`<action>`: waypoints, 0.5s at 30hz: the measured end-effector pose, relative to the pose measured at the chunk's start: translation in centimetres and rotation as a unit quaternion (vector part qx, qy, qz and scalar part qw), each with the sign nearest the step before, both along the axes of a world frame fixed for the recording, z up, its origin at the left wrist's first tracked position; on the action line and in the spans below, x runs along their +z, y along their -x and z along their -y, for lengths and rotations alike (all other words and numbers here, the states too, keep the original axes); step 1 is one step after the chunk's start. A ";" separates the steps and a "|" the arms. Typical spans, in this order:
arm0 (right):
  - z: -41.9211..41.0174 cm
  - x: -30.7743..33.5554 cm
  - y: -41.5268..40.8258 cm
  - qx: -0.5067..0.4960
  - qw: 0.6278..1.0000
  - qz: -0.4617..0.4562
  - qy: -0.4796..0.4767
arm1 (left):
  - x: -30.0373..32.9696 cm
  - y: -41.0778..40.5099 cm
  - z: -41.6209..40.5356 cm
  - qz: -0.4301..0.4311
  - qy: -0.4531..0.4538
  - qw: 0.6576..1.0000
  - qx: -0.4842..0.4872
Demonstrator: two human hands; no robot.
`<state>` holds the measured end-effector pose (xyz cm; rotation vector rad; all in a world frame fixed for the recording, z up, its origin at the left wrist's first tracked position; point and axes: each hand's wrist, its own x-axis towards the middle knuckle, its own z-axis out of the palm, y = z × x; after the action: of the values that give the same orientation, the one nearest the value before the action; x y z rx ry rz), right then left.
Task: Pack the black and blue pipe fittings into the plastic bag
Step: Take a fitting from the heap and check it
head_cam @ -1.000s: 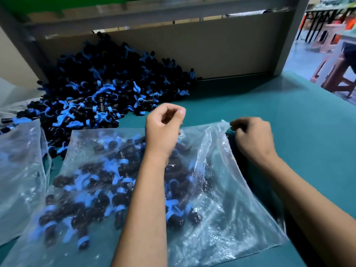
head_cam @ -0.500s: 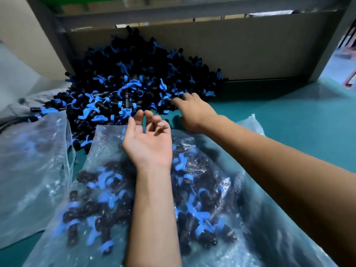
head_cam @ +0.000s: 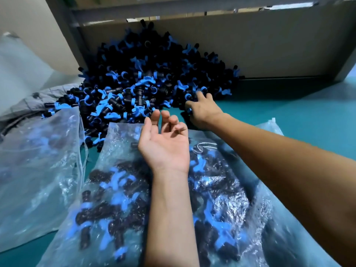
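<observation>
A clear plastic bag (head_cam: pixel 123 191), partly filled with black and blue pipe fittings, is laid flat on the teal worktop (head_cam: pixel 308 112), its long axis running from the near edge away towards the far heap, with its mouth at the far end. A large heap of loose black and blue pipe fittings (head_cam: pixel 146 81) is piled against a brown cardboard wall (head_cam: pixel 269 47). The left hand (head_cam: pixel 165 145) is held palm up over the bag's far end, fingers loosely curled, holding nothing. The right hand (head_cam: pixel 202 108) is reached into the heap's near edge, fingers curled among fittings; whether one is gripped cannot be told. A second clear bag (head_cam: pixel 36 170) lies to the left.
</observation>
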<state>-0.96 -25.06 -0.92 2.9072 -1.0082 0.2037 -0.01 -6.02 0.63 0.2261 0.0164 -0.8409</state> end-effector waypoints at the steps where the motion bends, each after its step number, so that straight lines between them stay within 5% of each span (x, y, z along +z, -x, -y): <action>1: 0.2 0.1 0.7 -0.002 1.000 0.003 -0.014 | 0.0 0.0 0.0 0.002 -0.002 1.000 0.000; 5: 1.3 1.5 4.2 -0.006 0.995 0.024 -0.092 | 0.1 0.3 0.1 0.020 -0.022 1.000 0.007; 10: 1.7 1.8 10.3 -0.066 0.942 0.281 -0.173 | 0.4 1.1 0.6 0.120 -0.069 0.990 0.009; 15: -2.4 2.2 16.9 -0.003 0.684 0.539 -0.492 | 1.1 3.2 1.7 0.304 -0.134 0.942 -0.038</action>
<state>-17.89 -22.71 1.29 3.5485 -1.5684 2.2383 -3.22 -7.70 1.77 0.7419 -0.4629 -0.8162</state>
